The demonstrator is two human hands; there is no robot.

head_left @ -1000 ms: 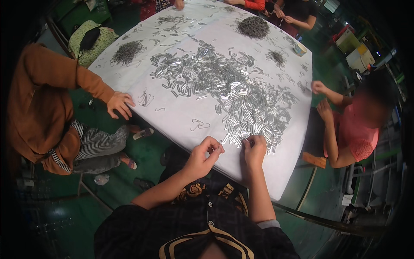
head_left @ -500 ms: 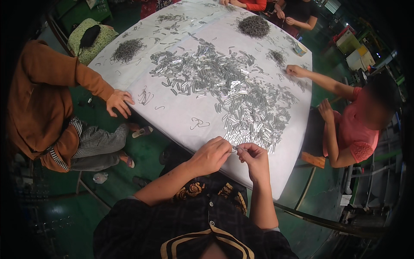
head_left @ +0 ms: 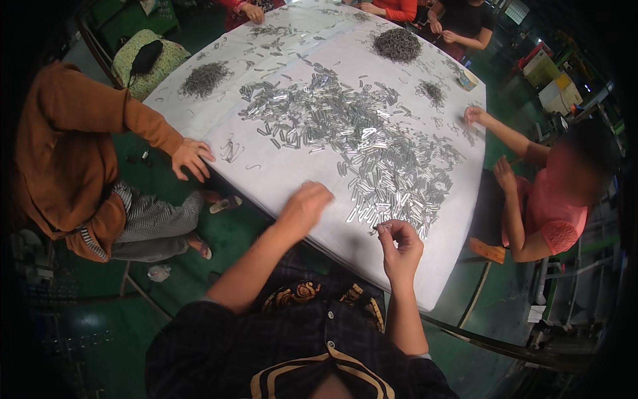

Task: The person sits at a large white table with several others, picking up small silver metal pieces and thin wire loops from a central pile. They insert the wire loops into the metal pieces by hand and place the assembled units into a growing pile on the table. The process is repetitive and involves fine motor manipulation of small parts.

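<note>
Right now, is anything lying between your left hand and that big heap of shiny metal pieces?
Nothing visible does. The left hand hovers over bare white tabletop, and only that cloth separates it from the heap of metal pieces.

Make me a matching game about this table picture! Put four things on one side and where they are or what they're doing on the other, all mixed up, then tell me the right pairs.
Things:
1. right hand
2. left hand
3. big pile of shiny metal pieces
4. dark heap of wire hooks

Places or states:
A. spread across the middle of the white table
B. at the far end of the table
C. raised, pinching a small metal piece
D. blurred, reaching over the near table edge

Right pairs: 1-C, 2-D, 3-A, 4-B
</note>
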